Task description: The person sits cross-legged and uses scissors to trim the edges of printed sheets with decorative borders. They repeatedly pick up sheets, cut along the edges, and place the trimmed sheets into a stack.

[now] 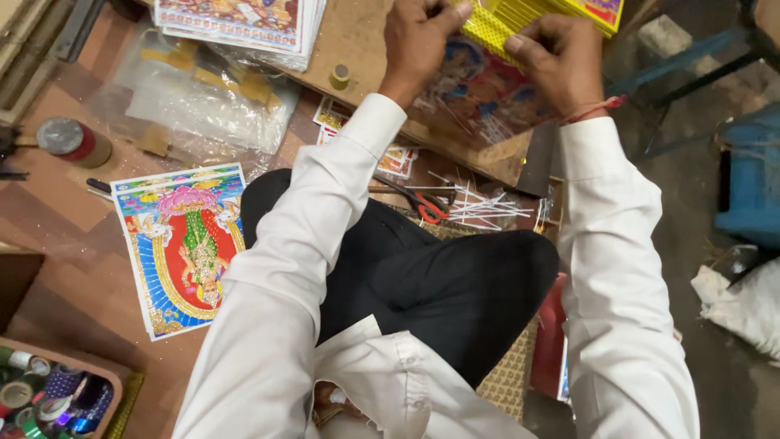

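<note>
Lying on the wooden floor at the left are a tray of tape rolls, a colourful print and clear plastic sheets. Red-handled scissors rest by white strips. Over a brown board, the left hand and right hand pinch a yellow-edged picture. Blue furniture stands right.

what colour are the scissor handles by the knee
Red, on the scissors, clearest in the head view.
</note>
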